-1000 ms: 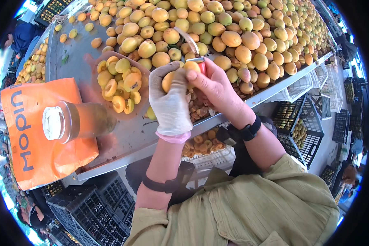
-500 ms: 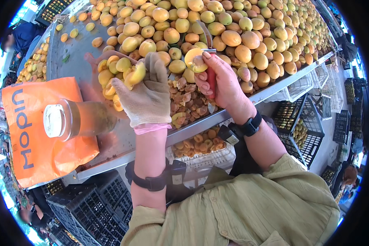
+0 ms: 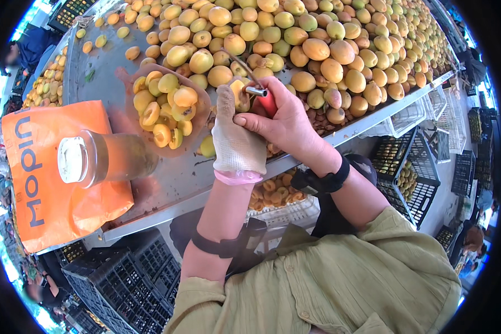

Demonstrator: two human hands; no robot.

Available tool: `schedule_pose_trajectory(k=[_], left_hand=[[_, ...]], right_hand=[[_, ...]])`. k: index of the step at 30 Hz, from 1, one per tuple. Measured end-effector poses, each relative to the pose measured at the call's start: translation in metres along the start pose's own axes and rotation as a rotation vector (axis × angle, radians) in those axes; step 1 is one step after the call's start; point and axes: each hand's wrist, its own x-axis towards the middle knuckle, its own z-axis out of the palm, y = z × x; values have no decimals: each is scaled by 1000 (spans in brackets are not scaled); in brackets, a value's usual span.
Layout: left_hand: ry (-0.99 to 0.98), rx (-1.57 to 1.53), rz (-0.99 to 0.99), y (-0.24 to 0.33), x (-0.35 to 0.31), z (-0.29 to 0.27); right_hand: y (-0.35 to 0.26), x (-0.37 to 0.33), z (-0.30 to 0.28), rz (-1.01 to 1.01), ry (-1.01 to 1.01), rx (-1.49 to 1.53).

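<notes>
Near the grey metal worktop [image 3: 167, 172] edge, gloved left hand [image 3: 236, 139] grips a yellow apricot [image 3: 239, 94], mostly hidden; right hand [image 3: 281, 119] holds a red-handled pitting tool [image 3: 260, 94].

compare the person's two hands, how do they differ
The left hand wears a pale fabric glove with a pink cuff; the right hand is bare. The left hand grips an apricot, while the right hand holds a red-handled knife against it. Both wear a dark strap on the arm.
</notes>
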Motion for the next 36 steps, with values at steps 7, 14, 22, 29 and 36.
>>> schedule_pose_trajectory(k=[7, 14, 22, 29, 36], left_hand=[[-87, 79, 57, -6, 3, -7], [98, 31, -48, 2, 1, 6], [128, 253, -226, -8, 0, 3], [73, 323, -287, -29, -6, 8], [178, 421, -285, -35, -12, 13]], right_hand=[[11, 4, 1, -44, 9, 89], [11, 18, -20, 338, 287, 534], [9, 21, -31, 151, 425, 981], [3, 18, -41, 14, 480, 1031], [1, 14, -27, -59, 455, 857]])
